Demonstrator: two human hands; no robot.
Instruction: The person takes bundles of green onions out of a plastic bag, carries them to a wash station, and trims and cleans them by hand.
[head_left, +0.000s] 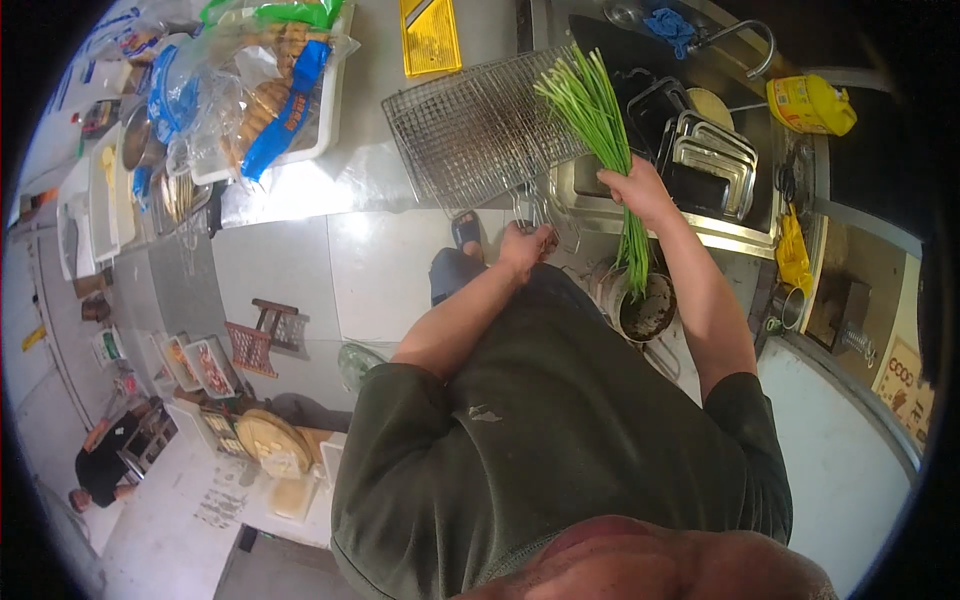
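My right hand (641, 191) grips a bunch of long green stalks (592, 105), which look like chives or garlic scapes. Its pale ends fan out over the right edge of a wire grilling basket (480, 127), and the other ends hang down past my wrist over a metal pot (649, 307). With my left hand (529, 244) I hold the looped wire handles (529, 199) of the grilling basket. Browned and darkened by use, the mesh lies across the front of the steel counter (360, 142) and sticks out over the sink side.
A yellow grater (430, 37) lies behind the basket. Nested metal trays (720, 165) stand in the sink by the faucet (750, 37) and a yellow jug (810, 105). Bagged food fills a white tub (330, 127) at left. A folding stool (262, 334) stands on the floor; another person (109, 457) is far left.
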